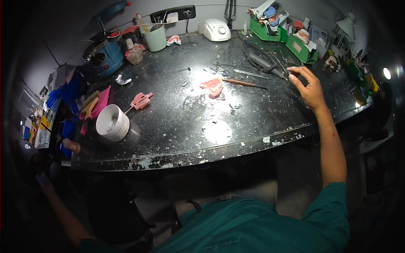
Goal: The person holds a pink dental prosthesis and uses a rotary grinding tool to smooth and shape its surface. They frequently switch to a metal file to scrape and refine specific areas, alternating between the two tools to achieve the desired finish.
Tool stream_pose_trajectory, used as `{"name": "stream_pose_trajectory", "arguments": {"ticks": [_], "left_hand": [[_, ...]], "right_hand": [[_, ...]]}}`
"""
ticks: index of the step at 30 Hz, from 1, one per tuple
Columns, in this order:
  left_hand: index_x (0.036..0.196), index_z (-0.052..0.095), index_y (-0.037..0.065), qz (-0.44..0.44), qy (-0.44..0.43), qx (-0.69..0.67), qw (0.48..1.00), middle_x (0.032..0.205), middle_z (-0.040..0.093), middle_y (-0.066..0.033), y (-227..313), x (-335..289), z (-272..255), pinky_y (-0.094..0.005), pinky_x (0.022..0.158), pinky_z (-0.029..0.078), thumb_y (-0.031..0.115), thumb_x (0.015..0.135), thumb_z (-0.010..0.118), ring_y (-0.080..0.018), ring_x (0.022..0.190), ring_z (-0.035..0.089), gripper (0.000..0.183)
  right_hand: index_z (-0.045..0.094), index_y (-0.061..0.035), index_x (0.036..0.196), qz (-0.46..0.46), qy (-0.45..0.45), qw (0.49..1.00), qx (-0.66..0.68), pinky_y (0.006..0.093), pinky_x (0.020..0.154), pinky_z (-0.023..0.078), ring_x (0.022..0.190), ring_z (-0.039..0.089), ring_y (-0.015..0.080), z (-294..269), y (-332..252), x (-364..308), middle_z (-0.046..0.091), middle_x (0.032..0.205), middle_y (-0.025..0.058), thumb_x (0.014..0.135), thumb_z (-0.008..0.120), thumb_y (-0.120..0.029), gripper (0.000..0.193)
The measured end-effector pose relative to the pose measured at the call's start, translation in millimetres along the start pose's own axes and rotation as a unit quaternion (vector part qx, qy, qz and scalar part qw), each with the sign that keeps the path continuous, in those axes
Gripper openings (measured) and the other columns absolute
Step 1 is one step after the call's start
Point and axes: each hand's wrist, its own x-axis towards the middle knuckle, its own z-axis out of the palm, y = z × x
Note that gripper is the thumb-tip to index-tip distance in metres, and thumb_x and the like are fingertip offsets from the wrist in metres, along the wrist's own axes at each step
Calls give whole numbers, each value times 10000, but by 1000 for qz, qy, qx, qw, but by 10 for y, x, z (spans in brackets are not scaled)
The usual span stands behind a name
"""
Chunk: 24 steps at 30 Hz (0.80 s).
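My right hand [309,87] is over the right side of the black workbench [168,126]. Its thumb and forefinger come together at the end of some thin dark tools [280,59]; what they pinch is too small to make out. Just left of the fingertips lies a grey handpiece [260,61] with a dark cord. My left hand [44,182] hangs in shadow at the far left, below the bench edge, its fingers unclear. Mid-bench rests a pink and yellowish dental model [212,87]. Beside it are a wooden-handled tool [242,82] and a metal blade [252,74].
At the left stand a white tub [122,129], a pink dental piece [141,100] and a blue machine [107,59]. Along the back are a pale tool cup [155,39], a white control box [217,30] and green bins [300,49] with dental models. A lamp [346,25] stands back right.
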Motion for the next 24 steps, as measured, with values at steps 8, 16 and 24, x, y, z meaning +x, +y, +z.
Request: {"name": "stream_pose_trajectory", "arguments": {"ticks": [8, 16, 24], "left_hand": [[1510, 400, 92, -100, 172, -164, 966, 1429, 514, -230, -211, 287, 385, -511, 1020, 518, 349, 957, 626, -374, 1222, 587, 650], [1351, 515, 34, -176, -232, -249, 924, 1367, 556, -250, -47, 29, 546, -464, 996, 496, 512, 989, 494, -384, 1200, 573, 600], [1384, 523, 45, -262, -208, -316, 888, 1367, 570, -232, 213, -251, 863, -465, 1035, 476, 478, 1024, 474, -362, 1212, 585, 565]], "right_hand": [[718, -28, 1081, 67, -9, 995, -68, 291, 876, 485, 948, 657, 180, -365, 254, -345, 689, 981, 68, 944, 682, -145, 184], [715, -28, 1086, 61, -30, 996, -59, 303, 902, 487, 965, 666, 194, -272, 337, -356, 688, 992, 72, 942, 680, -151, 192], [711, -36, 1104, 67, -59, 995, -52, 311, 894, 493, 968, 670, 204, -191, 284, -317, 689, 994, 78, 938, 675, -146, 203]]}}
